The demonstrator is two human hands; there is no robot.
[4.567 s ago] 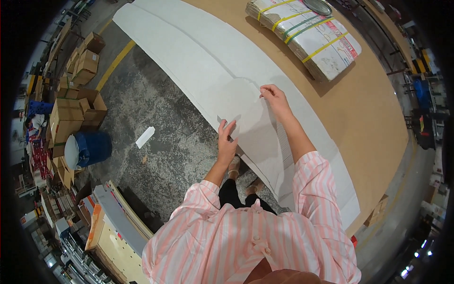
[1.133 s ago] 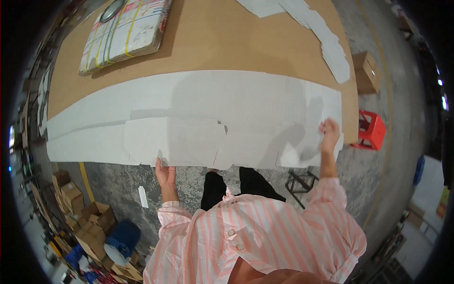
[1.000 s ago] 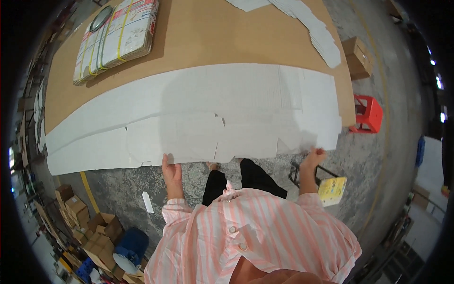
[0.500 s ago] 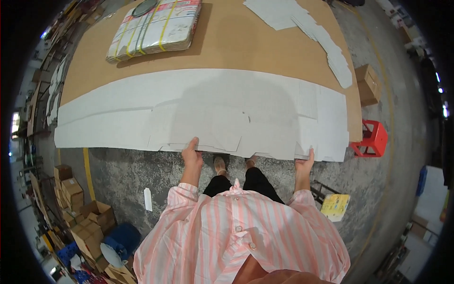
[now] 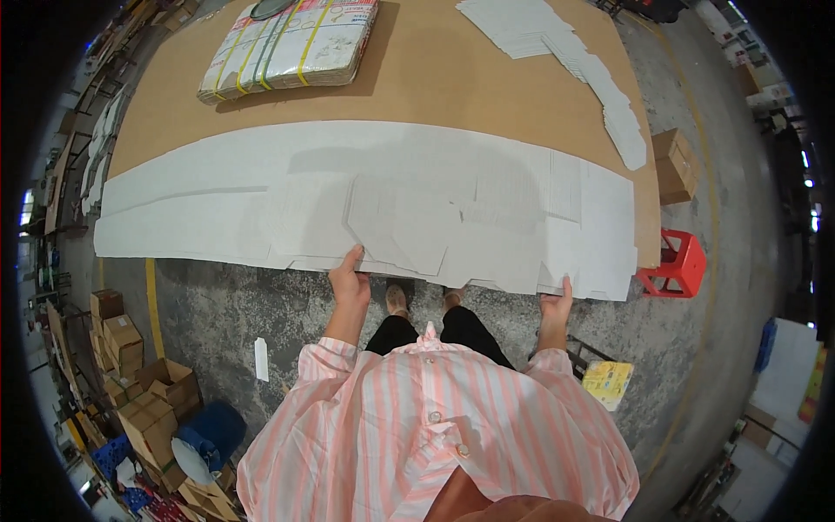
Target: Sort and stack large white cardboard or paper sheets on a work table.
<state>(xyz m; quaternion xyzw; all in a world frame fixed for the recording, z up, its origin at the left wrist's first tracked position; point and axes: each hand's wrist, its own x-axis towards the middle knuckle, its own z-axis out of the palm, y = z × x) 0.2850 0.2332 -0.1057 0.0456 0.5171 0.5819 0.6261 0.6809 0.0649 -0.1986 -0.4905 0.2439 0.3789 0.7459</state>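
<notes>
Long, flat white-grey cardboard sheets (image 5: 487, 152) lie overlapping along the near side of a brown board-topped table (image 5: 409, 96). At their near edge, left of the middle, my left hand (image 5: 350, 285) is closed with the thumb on top and the fingers underneath. My right hand (image 5: 555, 304) pinches the same edge farther right, thumb up. Between the hands a greyer sheet overlaps the others, its left edge standing out near my left thumb. The fingers under the edge are mostly hidden.
A strapped bundle (image 5: 291, 48) carries a round dark object. Fanned white cardboard pieces (image 5: 513, 30) lie far right. Beside the table are a brown box (image 5: 674, 165), a red stool (image 5: 683, 265) and a yellow-topped stand (image 5: 607, 384). Boxes (image 5: 150, 424) and a blue drum (image 5: 213, 433) stand lower left.
Both hands keep their hold on the near edge. The grey sheet between them has shifted, and a stepped edge now shows above my left thumb. The view has moved slightly.
</notes>
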